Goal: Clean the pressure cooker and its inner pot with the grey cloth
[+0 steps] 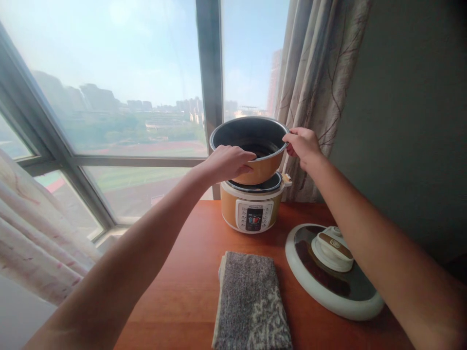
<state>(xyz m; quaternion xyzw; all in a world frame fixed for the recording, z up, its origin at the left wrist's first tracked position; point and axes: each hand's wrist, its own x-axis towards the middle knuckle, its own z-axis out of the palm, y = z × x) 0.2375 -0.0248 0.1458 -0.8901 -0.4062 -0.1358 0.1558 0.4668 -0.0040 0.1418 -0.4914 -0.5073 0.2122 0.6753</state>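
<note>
An inner pot [260, 171], dark inside and golden outside, is held up by its rim between my two hands, slightly tilted. My left hand [230, 160] grips the near left of the rim, thumb over the edge. On the right side of the rim, my right hand [304, 145] pinches the edge. Just beneath the pot stands the electric pressure cooker [229, 206], golden with a white front panel; the pot covers part of its opening. The cooker's round lid [302, 272], with a white rim and knob, lies on the right, partly behind my right forearm.
A folded grey patterned towel [248, 291] lies on the wooden table [175, 291] in front of the cooker. Behind the table is a window [146, 97], with a curtain [310, 73] on its right and another curtain [32, 233] at the lower left.
</note>
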